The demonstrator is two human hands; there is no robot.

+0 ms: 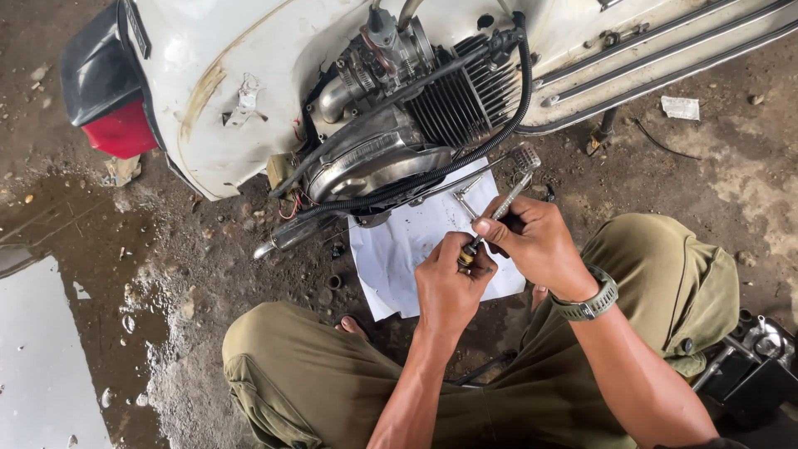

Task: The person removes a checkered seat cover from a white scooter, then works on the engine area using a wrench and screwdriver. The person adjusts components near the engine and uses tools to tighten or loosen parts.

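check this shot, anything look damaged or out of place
Yes. The white scooter lies tipped on its side on the wet dirt, engine exposed, a rusty scrape on its panel. Both hands, left hand and right hand, grip a slim tool.
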